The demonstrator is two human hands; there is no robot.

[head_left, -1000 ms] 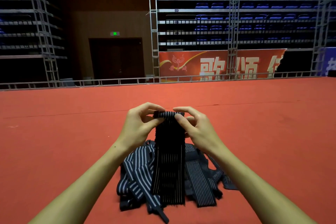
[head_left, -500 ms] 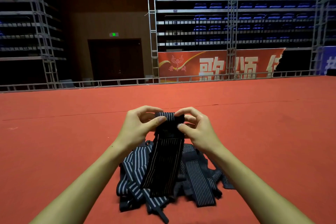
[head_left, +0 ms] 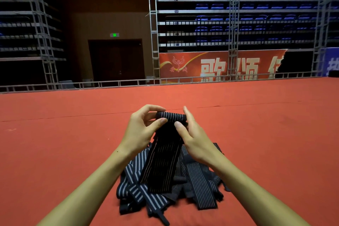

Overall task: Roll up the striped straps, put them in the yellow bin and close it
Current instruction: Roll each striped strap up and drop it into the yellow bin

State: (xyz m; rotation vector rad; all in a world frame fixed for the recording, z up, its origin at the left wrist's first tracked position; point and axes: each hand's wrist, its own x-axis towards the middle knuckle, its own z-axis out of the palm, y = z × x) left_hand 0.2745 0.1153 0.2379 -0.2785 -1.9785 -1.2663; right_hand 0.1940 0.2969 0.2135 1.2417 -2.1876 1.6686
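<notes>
Okay, both hands up over the red carpet [head_left: 73,143], working one dark strap [head_left: 163,161]. The strap is flat woven elastic, black with thin pale lengthwise stripes; its top end is wound into a small tight roll [head_left: 171,116], cylinder-shaped, lying crosswise between the hands. The left hand [head_left: 141,130] pinches the roll's left end, thumb on the near side, curled fingers over the top. The right hand [head_left: 194,137] has its thumb pressed on the strap just below the roll, fingers fairly straight and reaching behind the roll's right end; full wrap not visible. The strap's loose length hangs down and toward the near side, its lower end lying on the pile [head_left: 165,194]. The pile is a jumble of flat striped straps on the carpet, near centre, some with wider white stripes at left, finer stripes at right. Carpet is matte, felt-like, with a thin seam line across. Far back: metal truss frames [head_left: 153,24], blue seats [head_left: 256,7], red banner [head_left: 220,64].
</notes>
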